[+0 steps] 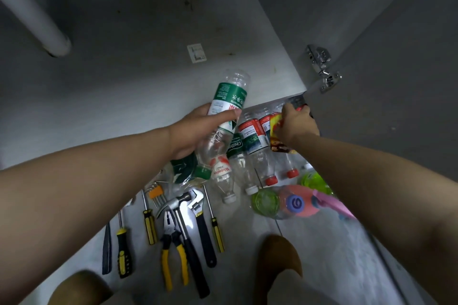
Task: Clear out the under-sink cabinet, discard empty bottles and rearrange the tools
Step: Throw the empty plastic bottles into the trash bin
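the left hand has its fingers closed around the green-label bottle, clear and seemingly empty. its long axis is tilted, with the far end pointing to 1 o'clock above the cabinet floor. at its 3 o'clock, the right hand curls its fingers on a yellow-red packet among lying bottles, also clear inside, their caps toward 6 o'clock.

"Cestbo…" on green-label bottle; "Wahaha" on red-label bottle; "净水" on held bottle.

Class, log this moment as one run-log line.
left hand: holds green-label bottle | right hand: grips yellow-red item | tools: on floor
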`<state>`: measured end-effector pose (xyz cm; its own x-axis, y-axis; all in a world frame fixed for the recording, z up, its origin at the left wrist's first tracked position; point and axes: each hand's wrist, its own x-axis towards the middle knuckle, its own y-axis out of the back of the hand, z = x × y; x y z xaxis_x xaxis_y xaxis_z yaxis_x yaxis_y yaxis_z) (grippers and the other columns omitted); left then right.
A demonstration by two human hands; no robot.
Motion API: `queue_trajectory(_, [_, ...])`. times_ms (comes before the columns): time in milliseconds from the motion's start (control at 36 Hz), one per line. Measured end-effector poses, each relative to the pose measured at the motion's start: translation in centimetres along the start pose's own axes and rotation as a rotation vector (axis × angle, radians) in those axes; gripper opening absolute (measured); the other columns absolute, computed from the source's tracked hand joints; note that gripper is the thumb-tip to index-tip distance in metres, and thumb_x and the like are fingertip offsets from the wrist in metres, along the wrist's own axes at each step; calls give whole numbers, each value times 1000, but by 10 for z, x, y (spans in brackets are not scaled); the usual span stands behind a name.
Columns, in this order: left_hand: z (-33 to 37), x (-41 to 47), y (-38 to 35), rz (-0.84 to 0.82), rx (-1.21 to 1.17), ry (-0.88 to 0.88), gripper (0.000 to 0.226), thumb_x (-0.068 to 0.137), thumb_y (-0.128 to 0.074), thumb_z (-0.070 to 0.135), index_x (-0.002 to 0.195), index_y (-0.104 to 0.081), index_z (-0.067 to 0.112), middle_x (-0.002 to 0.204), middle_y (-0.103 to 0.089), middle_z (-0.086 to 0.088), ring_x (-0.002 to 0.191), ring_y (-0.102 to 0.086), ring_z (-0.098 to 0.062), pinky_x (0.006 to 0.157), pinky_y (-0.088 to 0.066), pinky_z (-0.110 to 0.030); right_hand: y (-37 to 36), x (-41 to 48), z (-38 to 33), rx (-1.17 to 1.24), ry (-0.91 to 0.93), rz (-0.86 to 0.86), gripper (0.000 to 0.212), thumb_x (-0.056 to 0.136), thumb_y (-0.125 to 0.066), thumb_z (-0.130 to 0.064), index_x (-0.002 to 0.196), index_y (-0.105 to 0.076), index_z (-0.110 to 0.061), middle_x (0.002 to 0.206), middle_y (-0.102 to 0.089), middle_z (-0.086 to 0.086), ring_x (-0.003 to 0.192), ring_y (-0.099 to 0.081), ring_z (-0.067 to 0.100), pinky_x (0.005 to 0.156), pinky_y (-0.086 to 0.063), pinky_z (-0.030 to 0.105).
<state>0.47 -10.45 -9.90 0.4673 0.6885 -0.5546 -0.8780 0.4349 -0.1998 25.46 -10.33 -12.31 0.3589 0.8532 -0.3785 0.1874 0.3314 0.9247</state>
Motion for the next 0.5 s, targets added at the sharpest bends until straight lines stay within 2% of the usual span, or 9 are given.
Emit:
queue_trajectory(111, [31, -14, -6, -1, 34, -2, 58, 81, -80, 53, 126, -58, 25, 98, -73, -12, 84, -69, -32, 69, -59, -38, 34, -14, 1, 106, 107, -61, 39, 87, -69, -29, 120, -53, -19, 129, -47, 21, 103, -59, 40, 91, -52, 41])
queue_trajectory(167, [51, -27, -12, -12, 37, 17, 61, 81, -81, 51, 127, -56, 20, 90, -66, -12, 77, -63, -26, 64, -56, -34, 56, -29, 1, 223, 179, -75, 35, 81, -74, -33, 107, -55, -20, 114, -55, 15, 92, -58, 33, 78, -49, 33])
queue_trajectory(250, [81, -53, -30, -20, 100, 4, 51, 84, -79, 50, 119, -58, 18, 80, -68, -7, 65, -64, -22, 59, -56, -30, 90, -60, 6, 369, 251, -43, 34, 78, -77, -36, 102, -56, -24, 100, -62, 8, 87, -59, 25, 68, -43, 28])
queue_trajectory(278, [90, -64, -39, -15, 124, -2, 48, 85, -78, 50, 117, -58, 19, 79, -70, -6, 64, -65, -21, 60, -56, -31, 102, -74, 8, 411, 263, -24, 33, 79, -77, -35, 103, -56, -24, 99, -65, 7, 86, -61, 24, 68, -45, 29])
queue_trajectory(333, [106, -87, -58, -3, 163, -13, 44, 87, -76, 46, 117, -58, 20, 83, -71, -6, 70, -66, -21, 74, -55, -38, 122, -101, 15, 474, 284, 6, 32, 80, -77, -33, 104, -59, -22, 96, -70, 7, 86, -66, 26, 73, -54, 34])
queue_trajectory(417, [127, -122, -92, 9, 241, -21, 40, 88, -77, 34, 123, -59, 22, 103, -74, -12, 95, -70, -30, 97, -53, -52, 149, -144, 32, 547, 280, 89, 33, 81, -77, -32, 107, -62, -19, 92, -71, 10, 84, -68, 28, 76, -56, 41])
queue_trajectory(444, [132, -134, -104, 18, 274, -12, 41, 89, -76, 32, 125, -59, 23, 110, -73, -13, 101, -70, -31, 99, -54, -53, 157, -159, 39, 570, 268, 121, 33, 81, -77, -33, 108, -62, -21, 91, -70, 7, 83, -66, 25, 72, -54, 36])
queue_trajectory(472, [137, -145, -117, 20, 298, -5, 41, 89, -76, 29, 126, -58, 22, 109, -74, -13, 98, -72, -30, 93, -57, -48, 163, -174, 47, 595, 255, 150, 33, 80, -77, -35, 107, -62, -23, 91, -68, 2, 81, -64, 20, 66, -49, 31])
queue_trajectory(500, [140, -156, -128, 10, 309, -8, 38, 90, -75, 27, 123, -58, 22, 100, -76, -10, 86, -74, -25, 79, -61, -41, 168, -190, 55, 620, 242, 182, 32, 80, -77, -36, 106, -61, -25, 90, -64, -3, 78, -60, 15, 61, -43, 27])
